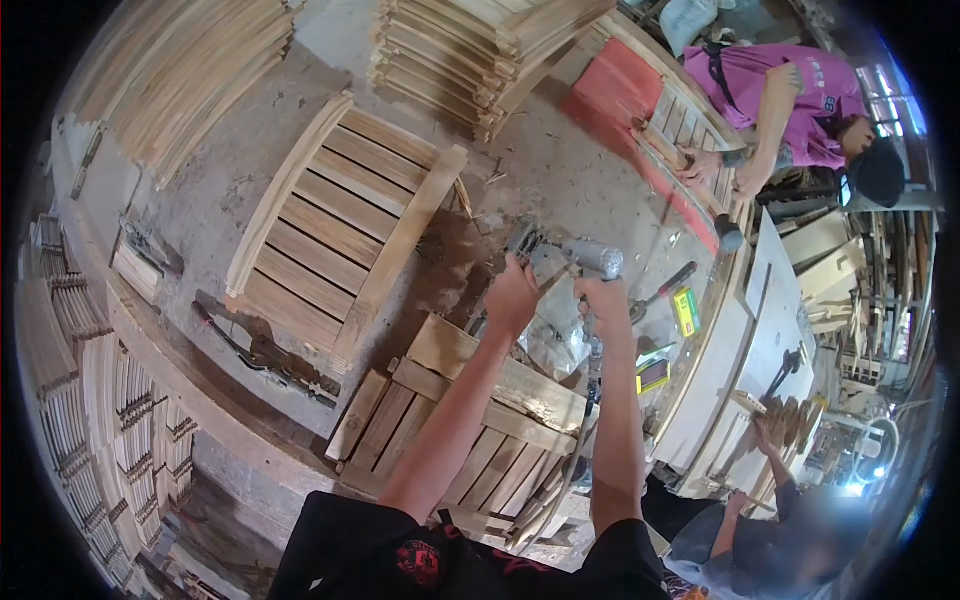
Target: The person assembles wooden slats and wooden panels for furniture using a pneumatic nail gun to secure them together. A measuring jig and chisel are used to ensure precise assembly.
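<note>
My right hand (603, 297) is wrapped round the handle of a grey pistol-grip air tool (597, 257), and a hose (594, 375) runs down from its grip. Beside it, my left hand (512, 297) is closed at the tool's front end, by a dark metal part (524, 238); I cannot tell what its fingers hold. Under my forearms lies a slatted wooden panel (460, 440) with a wide board (495, 370) along its far side. A clear plastic bag (556, 338) lies just below the tool. To the left rests another slatted panel (325, 225).
A long metal clamp (270, 365) lies at the bench's left edge. Yellow boxes (687, 312) sit to the right. Stacked wooden slats (190, 75) stand at the back left. A person in a pink shirt (830, 90) works opposite, another person (780, 535) at lower right.
</note>
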`<action>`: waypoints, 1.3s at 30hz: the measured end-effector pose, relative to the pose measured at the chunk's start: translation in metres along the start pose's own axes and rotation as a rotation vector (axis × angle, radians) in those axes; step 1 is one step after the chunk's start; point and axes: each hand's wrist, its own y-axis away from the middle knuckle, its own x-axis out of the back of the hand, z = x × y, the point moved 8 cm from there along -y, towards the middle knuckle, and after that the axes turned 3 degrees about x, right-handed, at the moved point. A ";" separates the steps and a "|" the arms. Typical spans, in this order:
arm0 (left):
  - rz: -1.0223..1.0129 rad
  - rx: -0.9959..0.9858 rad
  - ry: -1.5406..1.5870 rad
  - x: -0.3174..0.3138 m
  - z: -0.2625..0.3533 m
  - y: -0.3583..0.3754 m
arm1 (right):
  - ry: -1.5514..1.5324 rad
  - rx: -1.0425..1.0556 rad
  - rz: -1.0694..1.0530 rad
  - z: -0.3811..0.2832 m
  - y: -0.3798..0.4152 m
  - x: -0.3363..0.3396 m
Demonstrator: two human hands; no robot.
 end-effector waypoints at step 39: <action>0.081 -0.049 -0.074 -0.004 0.003 -0.004 | 0.197 -0.031 -0.237 -0.017 -0.056 0.003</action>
